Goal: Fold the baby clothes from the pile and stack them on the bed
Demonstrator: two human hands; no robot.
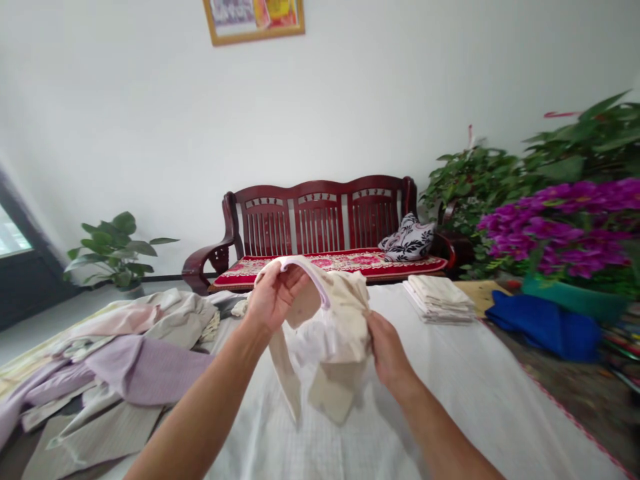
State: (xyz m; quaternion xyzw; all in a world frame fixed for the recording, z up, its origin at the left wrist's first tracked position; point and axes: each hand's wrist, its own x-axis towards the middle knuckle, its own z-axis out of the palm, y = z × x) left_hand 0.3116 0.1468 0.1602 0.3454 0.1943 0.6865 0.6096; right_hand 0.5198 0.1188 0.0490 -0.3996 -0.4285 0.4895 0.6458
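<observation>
A cream garment with a pale lavender trim and a white inner side is held up over the white cloth. My left hand grips its edge at the upper left, thumb and fingers closed on the fabric beside a wide opening. At the garment's right side, my right hand is closed on the bunched fabric; some of its fingers are hidden. Two loose flaps hang down between my hands. The garment's exact kind is unclear.
Loose clothes lie heaped on the left. A folded fabric stack sits at the right on the white cloth. Behind are a wooden bench and a patterned cushion. Blue fabric and purple flowers stand right.
</observation>
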